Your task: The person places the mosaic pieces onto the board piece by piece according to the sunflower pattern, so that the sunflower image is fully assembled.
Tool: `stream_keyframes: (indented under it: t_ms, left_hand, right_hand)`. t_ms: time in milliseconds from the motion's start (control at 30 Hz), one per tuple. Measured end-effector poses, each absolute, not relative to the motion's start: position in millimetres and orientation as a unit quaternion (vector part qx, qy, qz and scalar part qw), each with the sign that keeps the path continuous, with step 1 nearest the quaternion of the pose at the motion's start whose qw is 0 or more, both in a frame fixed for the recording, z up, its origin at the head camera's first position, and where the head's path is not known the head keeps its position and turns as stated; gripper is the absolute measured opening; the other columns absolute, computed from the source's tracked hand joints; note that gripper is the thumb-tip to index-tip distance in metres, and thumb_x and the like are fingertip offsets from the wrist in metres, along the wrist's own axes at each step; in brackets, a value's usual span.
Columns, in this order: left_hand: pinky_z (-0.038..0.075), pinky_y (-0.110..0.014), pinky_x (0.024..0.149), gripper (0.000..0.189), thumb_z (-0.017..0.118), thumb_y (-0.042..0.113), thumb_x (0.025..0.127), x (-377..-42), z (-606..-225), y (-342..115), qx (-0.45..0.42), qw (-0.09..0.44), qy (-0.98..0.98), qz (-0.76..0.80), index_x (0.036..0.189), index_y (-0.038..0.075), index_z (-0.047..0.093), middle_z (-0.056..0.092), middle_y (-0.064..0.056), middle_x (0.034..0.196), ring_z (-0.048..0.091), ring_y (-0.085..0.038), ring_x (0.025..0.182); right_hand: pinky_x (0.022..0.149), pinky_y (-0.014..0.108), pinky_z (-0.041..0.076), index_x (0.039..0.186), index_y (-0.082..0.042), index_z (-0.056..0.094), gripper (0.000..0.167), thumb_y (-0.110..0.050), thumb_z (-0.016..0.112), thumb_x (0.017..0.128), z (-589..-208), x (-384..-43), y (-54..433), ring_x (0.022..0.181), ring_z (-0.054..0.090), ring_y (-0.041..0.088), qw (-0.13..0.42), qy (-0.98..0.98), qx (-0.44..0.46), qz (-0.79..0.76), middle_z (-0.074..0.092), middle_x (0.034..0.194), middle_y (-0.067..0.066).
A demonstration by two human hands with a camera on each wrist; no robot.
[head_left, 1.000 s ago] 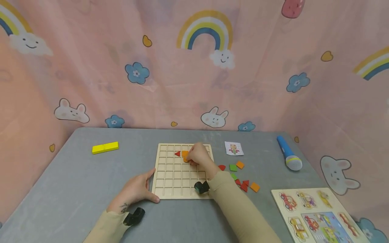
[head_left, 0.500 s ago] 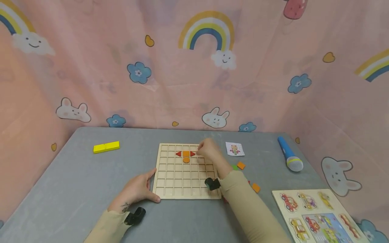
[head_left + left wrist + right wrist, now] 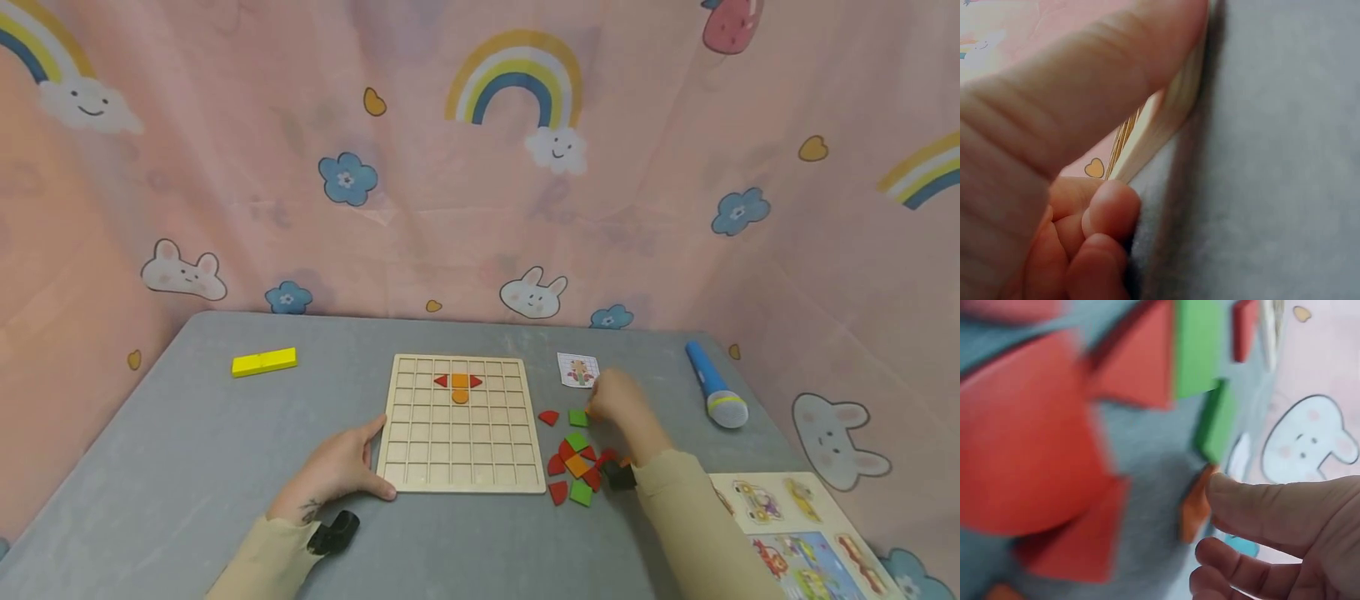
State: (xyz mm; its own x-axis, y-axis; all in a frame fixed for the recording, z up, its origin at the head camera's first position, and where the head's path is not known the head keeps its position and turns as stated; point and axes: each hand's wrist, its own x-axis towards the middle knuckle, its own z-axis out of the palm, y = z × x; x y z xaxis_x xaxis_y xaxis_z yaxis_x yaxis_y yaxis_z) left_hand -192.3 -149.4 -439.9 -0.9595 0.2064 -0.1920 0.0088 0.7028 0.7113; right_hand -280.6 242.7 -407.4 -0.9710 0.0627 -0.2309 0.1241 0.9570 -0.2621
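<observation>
A wooden grid board (image 3: 480, 454) lies flat in the head view. On it sit an orange square (image 3: 460, 381), a red triangle (image 3: 441, 381) on its left, another red triangle (image 3: 476, 382) on its right, and an orange rounded tile (image 3: 460, 397) below. My left hand (image 3: 341, 467) holds the board's near left corner, thumb at the front edge and index finger along the side. Right of the board, my right hand (image 3: 618, 408) pinches an orange tile (image 3: 1195, 509), its thumb on the tile in the right wrist view; the index fingertip is hidden there.
Several loose tiles lie between board and right hand, among them a green square (image 3: 581, 492) and a red piece (image 3: 557, 493). A pattern card (image 3: 577, 369) lies behind them. A blue toy microphone (image 3: 708, 375) and vehicle puzzle board (image 3: 772, 478) are at right, a yellow block (image 3: 264, 362) at left.
My right hand has left a red triangle on the board, right of the orange square, and moved right to the loose tiles, onto an orange one. My left hand has stayed at the corner.
</observation>
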Motion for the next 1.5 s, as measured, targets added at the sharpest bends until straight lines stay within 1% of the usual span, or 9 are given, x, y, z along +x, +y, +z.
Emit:
stream_keyframes:
  t_ms: [167, 367, 467, 567, 700, 900, 1033, 1200, 1500]
  left_hand:
    - [0.03, -0.027, 0.044, 0.119, 0.093, 0.027, 0.042, -191.8, -440.6, -149.5, 0.061, 0.129, 0.914, 0.381, 0.144, 0.009, 0.033, 0.049, -0.004, 0.059, 0.04, -0.015, 0.049]
    - [0.03, -0.027, 0.044, 0.119, 0.093, 0.027, 0.042, -192.1, -442.1, -149.5, 0.063, 0.125, 0.914, 0.38, 0.144, 0.009, 0.033, 0.049, -0.003, 0.06, 0.04, -0.015, 0.049]
    - [0.029, -0.027, 0.044, 0.119, 0.093, 0.026, 0.042, -192.1, -442.6, -149.7, 0.064, 0.123, 0.916, 0.377, 0.144, 0.009, 0.033, 0.048, -0.003, 0.059, 0.04, -0.015, 0.049]
    - [0.029, -0.026, 0.044, 0.119, 0.093, 0.026, 0.042, -192.2, -442.9, -150.4, 0.063, 0.122, 0.916, 0.376, 0.144, 0.008, 0.033, 0.048, -0.003, 0.059, 0.039, -0.015, 0.048]
    - [0.029, -0.026, 0.044, 0.119, 0.093, 0.026, 0.042, -192.4, -442.6, -151.2, 0.063, 0.123, 0.916, 0.377, 0.144, 0.008, 0.033, 0.048, -0.003, 0.059, 0.04, -0.015, 0.048]
    - [0.03, -0.026, 0.044, 0.119, 0.093, 0.027, 0.042, -192.8, -442.0, -151.1, 0.063, 0.129, 0.914, 0.379, 0.144, 0.009, 0.033, 0.048, -0.003, 0.06, 0.04, -0.015, 0.049]
    - [0.029, -0.026, 0.044, 0.119, 0.093, 0.027, 0.043, -192.6, -440.9, -150.9, 0.064, 0.129, 0.915, 0.378, 0.144, 0.009, 0.033, 0.048, -0.003, 0.059, 0.039, -0.014, 0.048]
    - [0.029, -0.026, 0.044, 0.119, 0.093, 0.027, 0.042, -192.7, -440.1, -150.3, 0.063, 0.13, 0.914, 0.379, 0.144, 0.009, 0.033, 0.048, -0.003, 0.059, 0.039, -0.014, 0.048]
    - [0.029, -0.026, 0.044, 0.118, 0.093, 0.025, 0.043, -192.4, -439.3, -150.2, 0.061, 0.131, 0.911, 0.385, 0.144, 0.007, 0.034, 0.048, -0.003, 0.058, 0.038, -0.015, 0.047]
  right_hand:
    - [0.067, 0.039, 0.045, 0.085, 0.001, 0.065, 0.018, -0.01, 0.07, 0.072, -413.4, -276.9, 250.1, 0.074, 0.051, 0.027, 0.122, 0.983, 0.05, -0.128, 0.06, 0.083, 0.013]
    - [0.06, 0.034, 0.041, 0.077, -0.003, 0.062, 0.01, -0.01, 0.068, 0.075, -397.4, -279.1, 231.3, 0.068, 0.051, 0.023, 0.09, 0.983, 0.025, -0.16, 0.059, 0.078, 0.009]
    - [0.06, 0.034, 0.042, 0.078, -0.005, 0.064, 0.007, -0.011, 0.067, 0.079, -383.7, -282.7, 203.8, 0.069, 0.052, 0.022, 0.064, 0.98, -0.024, -0.186, 0.062, 0.081, 0.008]
    - [0.066, 0.034, 0.046, 0.087, -0.006, 0.069, 0.007, -0.01, 0.065, 0.083, -375.5, -286.2, 167.8, 0.076, 0.057, 0.021, 0.051, 0.972, -0.085, -0.211, 0.065, 0.088, 0.008]
    - [0.073, 0.033, 0.049, 0.098, -0.006, 0.07, 0.014, -0.007, 0.062, 0.086, -374.0, -287.4, 119.0, 0.087, 0.059, 0.02, 0.063, 0.956, -0.151, -0.244, 0.066, 0.095, 0.007]
    - [0.076, 0.032, 0.049, 0.096, -0.007, 0.071, 0.015, -0.003, 0.062, 0.085, -385.8, -288.8, 71.3, 0.089, 0.062, 0.021, 0.067, 0.943, -0.235, -0.227, 0.068, 0.096, 0.006]
    - [0.077, 0.033, 0.049, 0.093, -0.013, 0.072, 0.014, -0.006, 0.063, 0.085, -393.8, -290.0, 56.0, 0.093, 0.061, 0.02, 0.075, 0.951, -0.239, -0.182, 0.067, 0.097, 0.003]
    - [0.079, 0.035, 0.049, 0.094, -0.014, 0.072, 0.013, -0.008, 0.063, 0.086, -399.9, -291.8, 49.0, 0.098, 0.061, 0.02, 0.085, 0.961, -0.218, -0.148, 0.068, 0.099, 0.001]
    - [0.08, 0.034, 0.049, 0.095, -0.016, 0.073, 0.019, -0.006, 0.06, 0.086, -405.1, -293.0, 46.2, 0.098, 0.062, 0.019, 0.076, 0.967, -0.212, -0.121, 0.069, 0.1, 0.0]
